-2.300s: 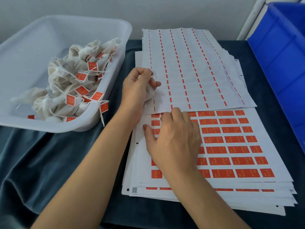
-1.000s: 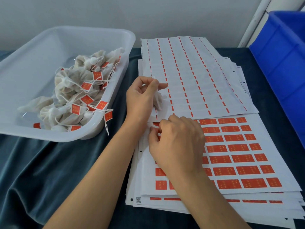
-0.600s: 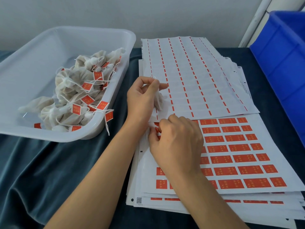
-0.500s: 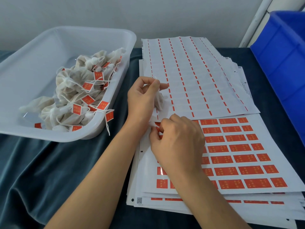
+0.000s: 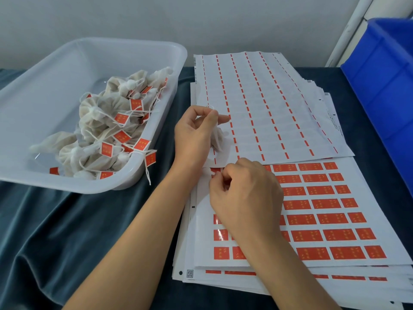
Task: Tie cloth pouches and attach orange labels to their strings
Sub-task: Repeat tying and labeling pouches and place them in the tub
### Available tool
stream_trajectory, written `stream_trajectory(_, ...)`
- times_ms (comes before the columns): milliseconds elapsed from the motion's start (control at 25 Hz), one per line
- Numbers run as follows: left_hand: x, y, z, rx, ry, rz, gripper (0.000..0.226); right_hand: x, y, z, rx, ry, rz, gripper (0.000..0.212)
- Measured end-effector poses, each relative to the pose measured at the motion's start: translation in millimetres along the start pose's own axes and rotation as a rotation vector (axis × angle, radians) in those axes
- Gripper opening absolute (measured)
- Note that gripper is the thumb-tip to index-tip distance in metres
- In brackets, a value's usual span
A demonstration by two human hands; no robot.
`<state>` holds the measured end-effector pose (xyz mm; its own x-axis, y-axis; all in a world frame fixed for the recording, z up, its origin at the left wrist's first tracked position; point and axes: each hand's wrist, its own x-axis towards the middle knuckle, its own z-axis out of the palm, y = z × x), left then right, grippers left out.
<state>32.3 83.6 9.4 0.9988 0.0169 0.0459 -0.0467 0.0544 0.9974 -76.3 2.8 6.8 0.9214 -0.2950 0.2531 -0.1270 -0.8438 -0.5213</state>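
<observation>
Orange label (image 5: 215, 170) sits on the top-left corner of the label sheet (image 5: 335, 209), at 7 o'clock from the pouch (image 5: 217, 136), long axis 3-to-9. Right hand (image 5: 243, 193) nearer, fingers curled, pinching its edge. Left hand (image 5: 196, 133) grips the pouch, string pinched at top.

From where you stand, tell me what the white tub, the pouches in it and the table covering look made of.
White tub: translucent plastic, smooth with a soft sheen; its contents show faintly through the wall.
Pouches: off-white woven cloth, matte and wrinkled, probably cotton or muslin.
Table covering: dark teal fabric, velvet-like, with sheen along its folds.
</observation>
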Motion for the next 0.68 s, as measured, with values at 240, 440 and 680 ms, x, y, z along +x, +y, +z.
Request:
stream_trajectory(240, -0.5, 0.4, 0.0, -0.016, 0.002, -0.008, 0.008, -4.7, -6.6, 5.7, -0.056, 0.040, -0.050, 0.036)
stream_trajectory(440, -0.5, 0.6, 0.6, -0.017, 0.002, -0.011, 0.008, -3.8, -4.6, 6.3, -0.033, 0.051, -0.035, 0.030)
stream_trajectory(680, 0.1, 0.6, 0.7, -0.015, 0.005, -0.008, 0.007, -3.6, -3.2, 4.7, -0.023, 0.059, -0.043, 0.025)
